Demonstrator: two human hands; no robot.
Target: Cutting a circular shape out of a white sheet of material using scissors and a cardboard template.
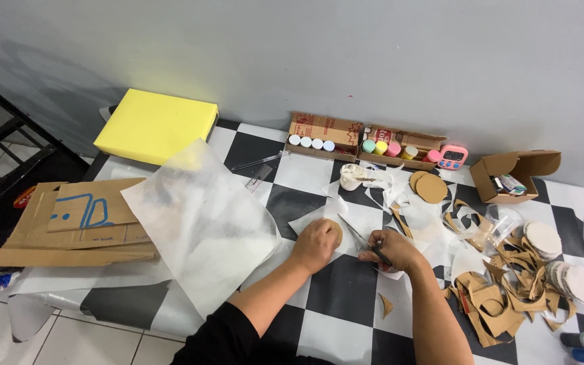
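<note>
My left hand (pixel 314 244) presses flat on a round cardboard disc (pixel 336 229) that lies on a sheet of thin white paper (pixel 359 217) on the black-and-white checkered table. My right hand (pixel 392 250) grips a pair of scissors (pixel 363 240) with dark handles, its blades pointing toward the disc and touching the paper's edge. Both hands sit close together near the table's middle.
A large sheet of white paper (pixel 201 220) lies to the left, beside flattened cardboard (pixel 76 223) and a yellow box (pixel 157 125). Behind are boxes of paint pots (pixel 356 142), a pink timer (pixel 452 157), cardboard discs (pixel 430 188). Cardboard scraps (pixel 495 297) and white discs (pixel 542 238) lie at right.
</note>
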